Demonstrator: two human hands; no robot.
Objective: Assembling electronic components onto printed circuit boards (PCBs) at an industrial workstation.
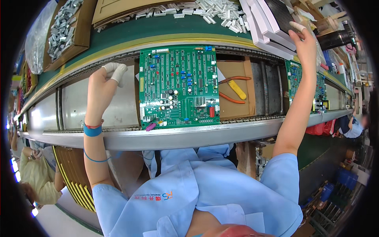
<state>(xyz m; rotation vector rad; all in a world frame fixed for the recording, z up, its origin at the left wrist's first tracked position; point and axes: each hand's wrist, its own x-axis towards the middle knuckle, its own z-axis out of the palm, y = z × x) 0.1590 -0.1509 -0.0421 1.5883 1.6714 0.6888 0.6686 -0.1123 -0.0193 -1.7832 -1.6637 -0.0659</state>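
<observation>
Left hand (pixel 103 81), fingers curled with nothing visibly held, sits just left of the green circuit board (pixel 178 87); right hand (pixel 304 41) grips white trays (pixel 265 23) far right.

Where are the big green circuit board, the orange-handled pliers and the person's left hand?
green circuit board (pixel 178 85), head view, board's middle.
orange-handled pliers (pixel 236 89), head view, yellow part between handles.
left hand (pixel 103 85), head view, back of hand.

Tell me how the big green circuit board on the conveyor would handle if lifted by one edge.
The green circuit board is a flat panel, so it probably stays stiff. Its upright capacitors and connectors look fragile, so gripping bare edges seems safer. Parts crowd its near edge, so it may tilt that way.
</observation>
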